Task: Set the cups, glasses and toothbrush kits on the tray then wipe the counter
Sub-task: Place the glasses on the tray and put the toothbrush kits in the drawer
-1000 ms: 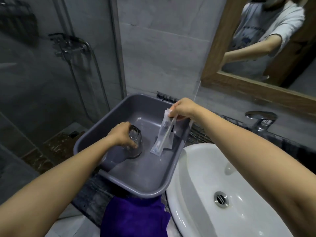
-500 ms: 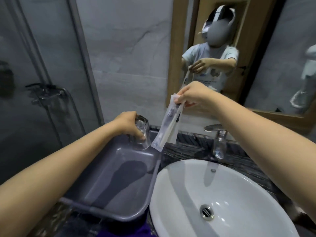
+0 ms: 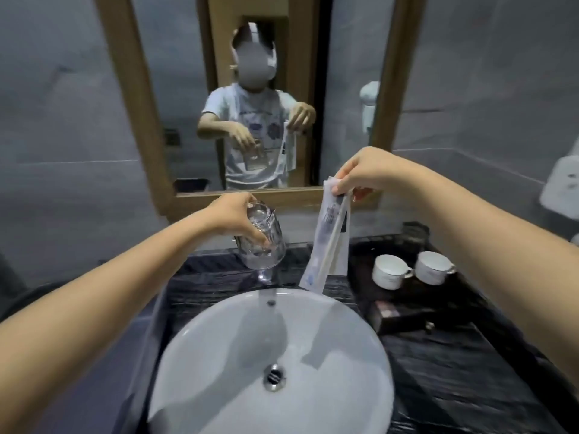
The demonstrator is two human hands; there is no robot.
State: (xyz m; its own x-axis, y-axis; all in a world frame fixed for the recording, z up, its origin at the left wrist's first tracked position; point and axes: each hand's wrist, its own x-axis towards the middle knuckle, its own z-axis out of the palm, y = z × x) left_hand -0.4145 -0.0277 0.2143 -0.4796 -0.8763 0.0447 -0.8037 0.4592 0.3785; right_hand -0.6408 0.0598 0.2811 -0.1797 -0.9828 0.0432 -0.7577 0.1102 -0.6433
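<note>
Both hands are loaded and in the air above the white basin [image 3: 219, 364], so the step in hand reads as the carry toward the tray rather than any wiping. The left hand [image 3: 233, 219] is closed around a clear glass [image 3: 261, 241], held tilted with its mouth toward the basin, at about 11 o'clock from the drain [image 3: 274, 376]. The right hand [image 3: 360, 173] pinches the top edge of the toothbrush kits [image 3: 329, 242], thin clear packets that hang straight down, their lower ends just above the basin's far rim at about 12 o'clock. The dark tray [image 3: 416, 314] sits on the black table [image 3: 470, 371] at roughly 2 o'clock from the basin, and two white cups [image 3: 391, 270] already stand on it side by side, handles to the right; a small box [image 3: 387, 313] lies at its near edge. Judging from this, the cups are done, while glass and kits are not yet placed. The next move calls for swinging both hands toward 2 o'clock, setting the glass down on a bare part of the tray clear of the cups, and laying the packets flat beside it. The glass looks slick and the packets limp, so a firm hold and a low release seem wise. The wiping is not yet begun, and no cloth shows here. The mirror [image 3: 250, 89] at 12 o'clock reflects the same hold.
</note>
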